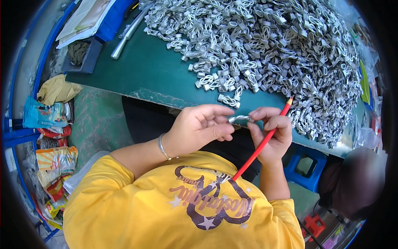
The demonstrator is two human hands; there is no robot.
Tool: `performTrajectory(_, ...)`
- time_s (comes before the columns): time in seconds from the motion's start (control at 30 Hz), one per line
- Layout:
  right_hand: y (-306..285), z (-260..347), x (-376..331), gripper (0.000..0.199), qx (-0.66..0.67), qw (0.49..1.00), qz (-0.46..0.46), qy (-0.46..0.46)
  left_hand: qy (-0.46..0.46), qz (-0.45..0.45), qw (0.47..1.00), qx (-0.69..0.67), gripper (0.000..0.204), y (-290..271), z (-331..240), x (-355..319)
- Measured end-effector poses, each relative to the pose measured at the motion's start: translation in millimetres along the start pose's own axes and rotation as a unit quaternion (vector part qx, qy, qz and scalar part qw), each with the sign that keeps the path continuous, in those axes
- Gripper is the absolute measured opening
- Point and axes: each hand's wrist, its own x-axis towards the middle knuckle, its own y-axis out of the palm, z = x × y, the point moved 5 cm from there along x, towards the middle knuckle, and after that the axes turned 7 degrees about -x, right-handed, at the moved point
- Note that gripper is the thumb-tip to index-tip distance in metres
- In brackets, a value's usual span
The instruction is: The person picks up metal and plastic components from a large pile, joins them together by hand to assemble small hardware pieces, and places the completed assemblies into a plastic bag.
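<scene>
A small silver metal fitting (239, 119) with twisted bars spans the gap between my two hands, just in front of the table edge. My left hand (202, 126), a bangle on its wrist, closes its fingers around one end, which is mostly hidden. The other end is pinched by the thumb and fingertips of my right hand (273, 133). That same hand also keeps a red pencil (262, 145) slanted across its fingers, sharpened tip upward. Beyond my hands a large heap of similar fittings (265, 50), with ribbed oval collars, covers much of the table.
The green tabletop (137, 68) has a worn front edge. At its far left stand a grey bin (88, 58), a blue box (112, 20) with papers, and a metal bar (126, 39). A blue stool (306, 166) is below right; bags (56, 162) lie left.
</scene>
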Motion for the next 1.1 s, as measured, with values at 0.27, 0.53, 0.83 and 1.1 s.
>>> performTrajectory(0.27, 7.1, -8.0, -4.6, 0.024, 0.060, 0.991, -0.023, 0.116, 0.092, -0.034, 0.990, 0.104, 0.027, -4.2, -2.6, 3.0)
performTrajectory(0.53, 11.5, -12.8, -10.1, 0.023, 0.213, 0.958, -0.001, 0.193, 0.165, -0.052, 0.978, 0.116, 0.030, -5.7, -4.2, -0.2)
performTrajectory(0.83, 6.3, -1.7, -11.6, 0.037, 0.124, 0.990, -0.026, 0.058, 0.215, -0.013, 0.954, 0.211, 0.025, -3.8, -11.6, -2.0)
performTrajectory(1.1, -3.1, 1.1, -4.6, 0.028, -0.066, 0.998, -0.008, 0.019, 0.176, 0.032, 0.964, 0.194, 0.018, -21.5, -5.1, -20.1)
